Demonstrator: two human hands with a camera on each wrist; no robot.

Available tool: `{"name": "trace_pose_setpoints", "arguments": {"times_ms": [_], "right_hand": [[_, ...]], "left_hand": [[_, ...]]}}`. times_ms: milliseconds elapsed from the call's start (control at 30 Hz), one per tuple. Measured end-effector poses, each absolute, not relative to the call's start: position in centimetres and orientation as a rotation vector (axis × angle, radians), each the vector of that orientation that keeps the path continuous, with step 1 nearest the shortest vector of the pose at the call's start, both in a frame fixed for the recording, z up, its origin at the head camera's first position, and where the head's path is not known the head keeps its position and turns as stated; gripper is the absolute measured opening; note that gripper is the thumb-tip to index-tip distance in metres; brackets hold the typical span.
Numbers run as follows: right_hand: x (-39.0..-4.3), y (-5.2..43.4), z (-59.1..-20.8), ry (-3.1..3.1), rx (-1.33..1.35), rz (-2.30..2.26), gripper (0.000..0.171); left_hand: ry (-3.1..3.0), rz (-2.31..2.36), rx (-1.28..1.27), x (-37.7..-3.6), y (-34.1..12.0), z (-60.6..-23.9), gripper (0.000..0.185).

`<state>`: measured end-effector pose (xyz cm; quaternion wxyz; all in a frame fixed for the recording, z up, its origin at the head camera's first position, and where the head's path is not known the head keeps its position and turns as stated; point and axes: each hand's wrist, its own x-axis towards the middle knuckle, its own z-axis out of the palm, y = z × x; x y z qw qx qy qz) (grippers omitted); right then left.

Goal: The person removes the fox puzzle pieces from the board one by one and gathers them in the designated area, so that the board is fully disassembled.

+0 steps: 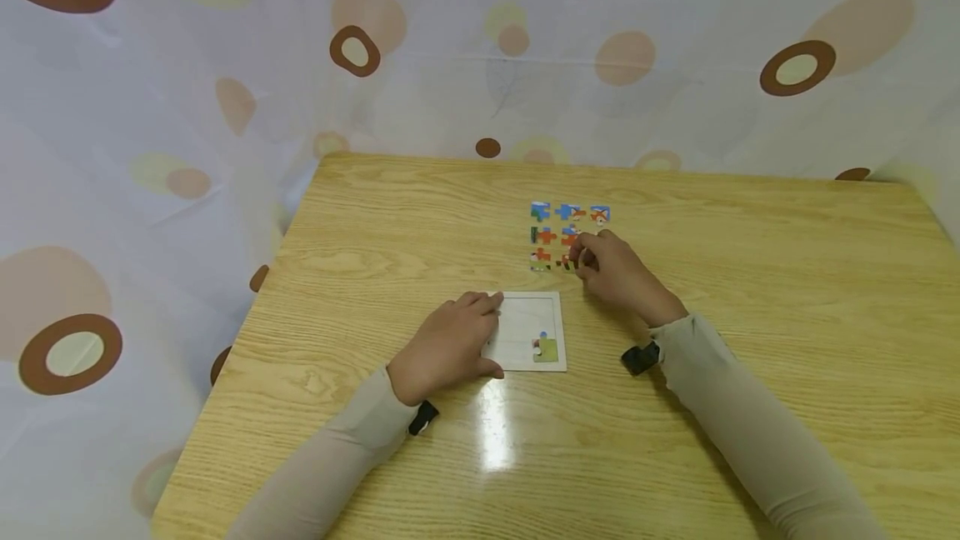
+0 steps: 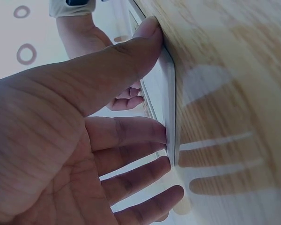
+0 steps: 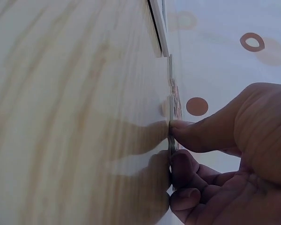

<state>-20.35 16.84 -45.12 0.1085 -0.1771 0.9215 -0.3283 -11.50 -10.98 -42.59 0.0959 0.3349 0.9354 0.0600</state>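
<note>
Puzzle piece pinched, tray steadied.
A piece (image 1: pixel 572 261) at the grid's (image 1: pixel 567 234) 6 o'clock is pinched by the right hand (image 1: pixel 611 273); the tray (image 1: pixel 534 327) is pressed by the left hand's (image 1: pixel 448 346) straight fingers.

Left hand (image 1: pixel 450 346) flat, palm down, fingers straight and together, thumb stretched alongside, right hand (image 1: pixel 611 267) reached further forward, thumb and curled fingertips (image 3: pixel 180 164) pinched together (both forearms in beige sleeves)

Wooden table (image 1: pixel 750 290), spotted curtain (image 1: pixel 187 90) behind it
</note>
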Motion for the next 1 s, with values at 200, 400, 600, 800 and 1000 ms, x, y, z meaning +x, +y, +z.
{"name": "trace_pose_setpoints", "arguments": {"times_ms": [200,400,600,800,1000], "right_hand": [[-20.3,16.8,-45.3,2.71,-0.521,-0.975,0.009],[-20.4,16.9,-45.5,2.712,-0.52,-0.984,0.007],[-19.2,16.5,-44.9,2.745,-0.561,-1.042,0.009],[-15.8,14.2,-43.8,2.561,-0.879,-1.041,0.013],[-13.4,12.8,-43.7,2.475,-0.977,-0.856,0.019]], "left_hand": [[2.769,0.185,0.993,-11.5,-11.0,-42.5,0.058],[2.771,0.178,0.989,-11.4,-11.0,-42.6,0.06],[2.768,0.165,0.992,-11.3,-10.9,-42.6,0.064],[2.793,0.107,1.002,-11.4,-10.8,-42.7,0.068],[2.809,0.087,0.981,-11.5,-10.8,-42.6,0.067]]}}
